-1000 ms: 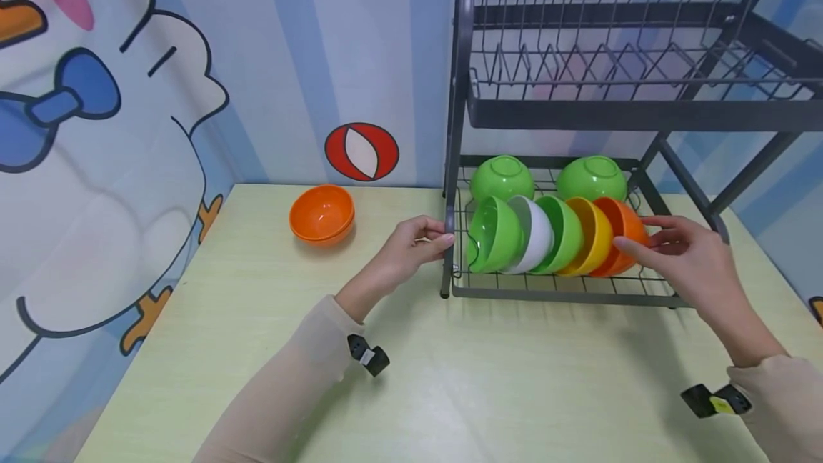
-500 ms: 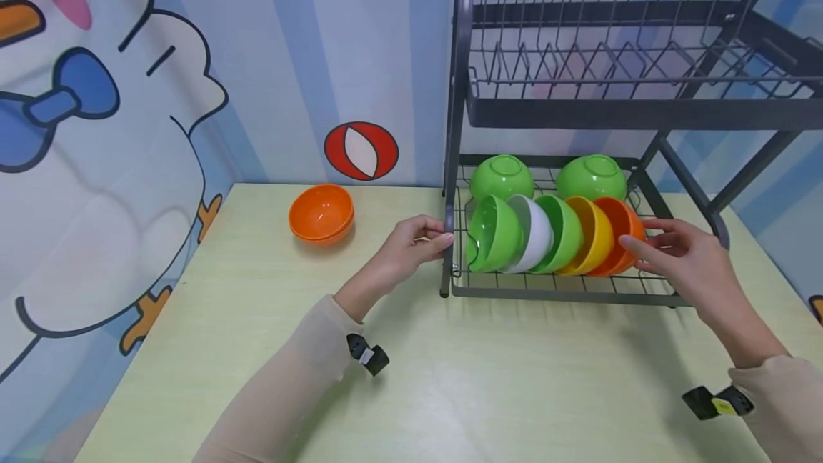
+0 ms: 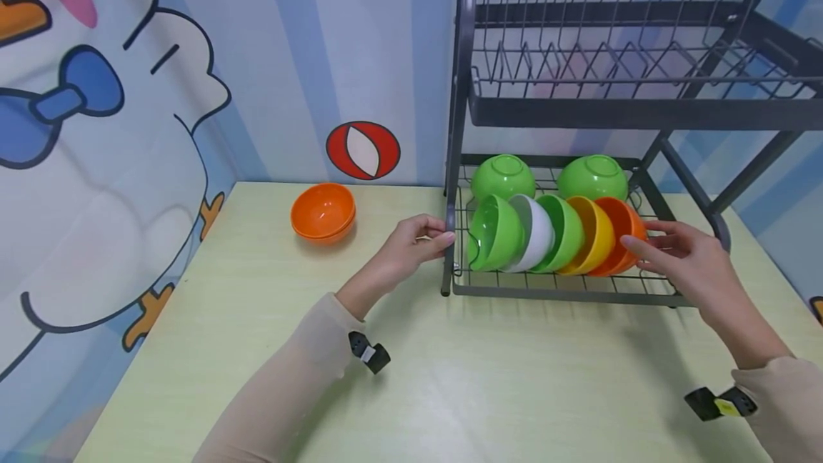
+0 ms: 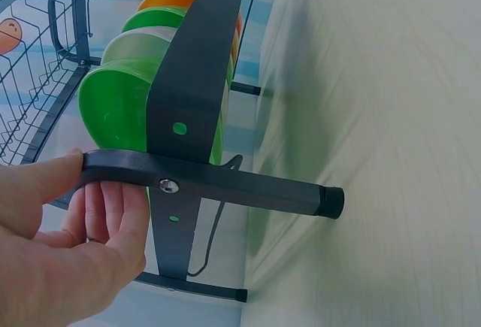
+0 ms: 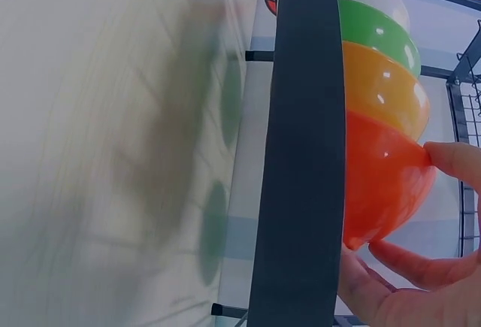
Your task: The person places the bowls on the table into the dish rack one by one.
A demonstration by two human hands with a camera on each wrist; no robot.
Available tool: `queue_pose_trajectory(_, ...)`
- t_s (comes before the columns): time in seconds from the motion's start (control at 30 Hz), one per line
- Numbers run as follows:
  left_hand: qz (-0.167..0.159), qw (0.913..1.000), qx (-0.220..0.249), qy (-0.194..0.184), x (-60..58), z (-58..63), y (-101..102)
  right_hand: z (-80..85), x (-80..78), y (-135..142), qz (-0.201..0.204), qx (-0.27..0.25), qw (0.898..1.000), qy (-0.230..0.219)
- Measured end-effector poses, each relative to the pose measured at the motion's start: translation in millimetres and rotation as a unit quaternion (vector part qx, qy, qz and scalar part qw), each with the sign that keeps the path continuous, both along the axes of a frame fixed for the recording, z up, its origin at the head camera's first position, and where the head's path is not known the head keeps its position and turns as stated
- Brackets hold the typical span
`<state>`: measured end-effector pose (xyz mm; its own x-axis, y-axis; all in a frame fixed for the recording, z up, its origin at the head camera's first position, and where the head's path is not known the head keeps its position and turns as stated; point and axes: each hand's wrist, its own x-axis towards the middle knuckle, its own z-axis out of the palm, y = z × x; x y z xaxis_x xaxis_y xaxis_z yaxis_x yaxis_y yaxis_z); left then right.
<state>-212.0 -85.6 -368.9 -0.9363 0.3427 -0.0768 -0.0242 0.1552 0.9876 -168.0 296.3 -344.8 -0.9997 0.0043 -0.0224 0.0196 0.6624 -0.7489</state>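
My left hand (image 3: 411, 245) grips the left upright of the dark two-tier dish rack (image 3: 546, 293). In the left wrist view its thumb lies on one side of the bar and its fingers curl round the other. On the lower tier my right hand (image 3: 691, 259) holds an orange bowl (image 3: 622, 234), thumb near the rim and fingers at the base. That bowl stands on edge at the right end of a row. Leftward from it lean a yellow bowl (image 3: 590, 238), a green bowl (image 3: 561, 234), a white bowl (image 3: 535, 234) and another green bowl (image 3: 491, 234).
Behind the row, two green bowls (image 3: 504, 176) lie upside down on the lower tier. Orange bowls (image 3: 323, 211), nested together, sit on the pale table (image 3: 270, 334) left of the rack. The wire upper tier (image 3: 598, 113) overhangs the bowls. A patterned wall (image 3: 283, 91) stands behind.
My right hand has shifted slightly, its thumb sliding a little right along the orange bowl. The left hand keeps its grip on the rack, and the other bowls stay put.
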Motion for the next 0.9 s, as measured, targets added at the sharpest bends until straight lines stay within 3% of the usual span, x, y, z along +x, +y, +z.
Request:
queue_pose_trajectory(0.4, -0.006, 1.0000, -0.002, 0.001, -3.2, -1.5, 1.4, 0.6, 7.7, 5.9, -0.015, 0.025, 0.999, 0.027)
queue_pose_trajectory(0.9, 0.004, 0.9995, -0.006, 0.030, 0.3, -5.7, -1.2, 0.4, 23.2, 3.2, -0.053, 0.003, 0.996, 0.070)
